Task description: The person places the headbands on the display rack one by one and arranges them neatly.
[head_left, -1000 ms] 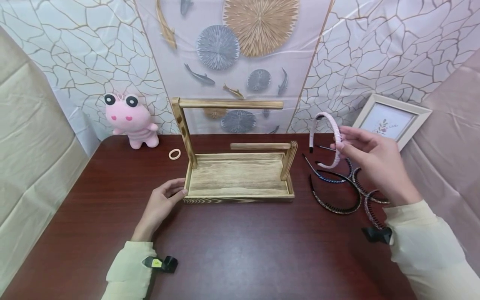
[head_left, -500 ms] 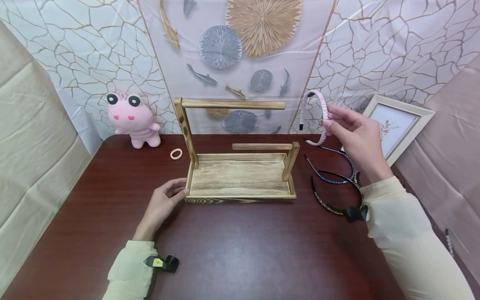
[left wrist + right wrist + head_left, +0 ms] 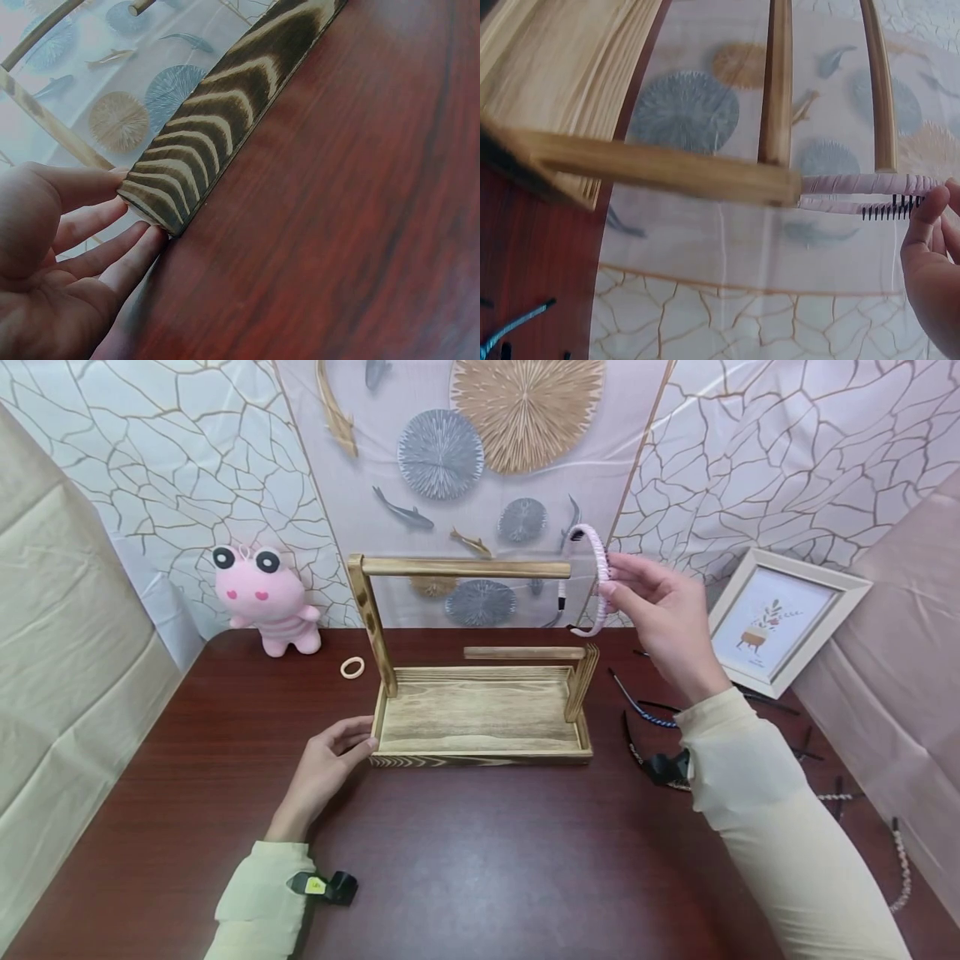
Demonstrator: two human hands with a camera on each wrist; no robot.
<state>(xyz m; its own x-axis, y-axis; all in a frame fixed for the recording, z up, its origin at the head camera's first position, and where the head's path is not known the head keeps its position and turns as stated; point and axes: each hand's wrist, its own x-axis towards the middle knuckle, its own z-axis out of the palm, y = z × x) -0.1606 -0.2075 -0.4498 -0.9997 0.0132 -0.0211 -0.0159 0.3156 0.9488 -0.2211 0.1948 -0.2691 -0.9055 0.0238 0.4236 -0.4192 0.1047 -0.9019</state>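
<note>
My right hand (image 3: 663, 614) pinches a pink ribbon-wrapped headband (image 3: 601, 572) upright, its ends down. The headband is beside the free right end of the upper bar (image 3: 465, 568) of a two-bar wooden stand (image 3: 480, 758). In the right wrist view, short black comb teeth (image 3: 889, 212) show inside the headband (image 3: 847, 184). My left hand (image 3: 330, 768) holds the left end of the stand's tray base, thumb at the rim and fingers against the end wall. The left wrist view shows this hand (image 3: 82, 255) at the striped front corner.
The lower bar (image 3: 525, 652) rises from the tray's right side. Several dark headbands, one of them blue (image 3: 652, 718), lie on the right, partly under my sleeve. A picture frame (image 3: 787, 618), a pink plush toy (image 3: 262, 597) and a small pale ring (image 3: 352, 668) stand or lie around.
My right hand has carried the pink headband left and up, from over the dark headbands to the upper bar's free end. The left hand has stayed at the stand.
</note>
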